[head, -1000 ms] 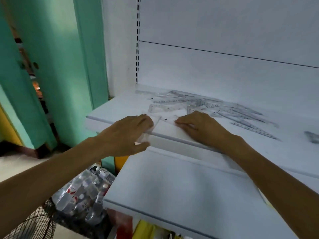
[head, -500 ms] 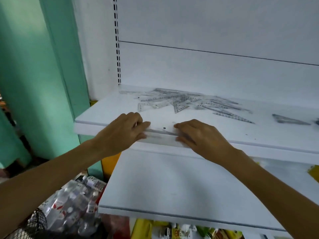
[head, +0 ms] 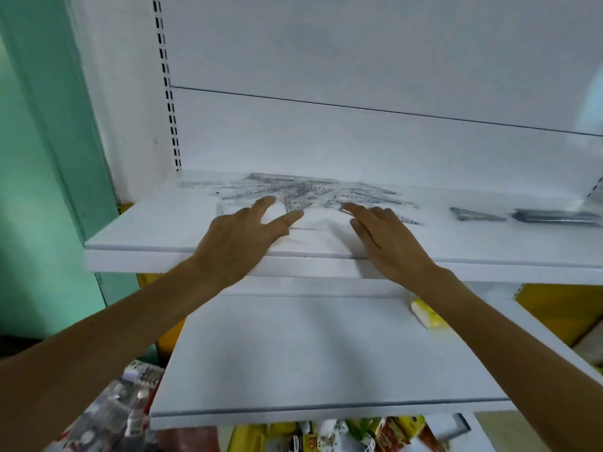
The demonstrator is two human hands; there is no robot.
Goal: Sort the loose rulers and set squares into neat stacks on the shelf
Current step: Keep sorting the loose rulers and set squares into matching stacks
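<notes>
A loose pile of clear rulers and set squares (head: 303, 190) lies spread at the back of the upper white shelf (head: 156, 233). My left hand (head: 241, 233) reaches over the shelf with fingers straight, its fingertips at the near edge of the pile. My right hand (head: 385, 236) is stretched out beside it, fingers straight, fingertips touching the pile's right part. A clear ruler (head: 306, 228) lies flat on the shelf between both hands. Further right sit a small stack of set squares (head: 476, 215) and a stack of rulers (head: 554, 216).
A slotted upright (head: 168, 93) runs up the shelf's left back corner. A lower white shelf (head: 293, 353) juts out toward me with a yellow pack (head: 427, 316) on it. Packaged goods (head: 326, 435) lie below; a green wall (head: 49, 158) stands at left.
Both hands have left the shelf's front edge, where they held a clear ruler, and moved back to the pile with fingers now straight. The view has shifted right, showing the two stacks.
</notes>
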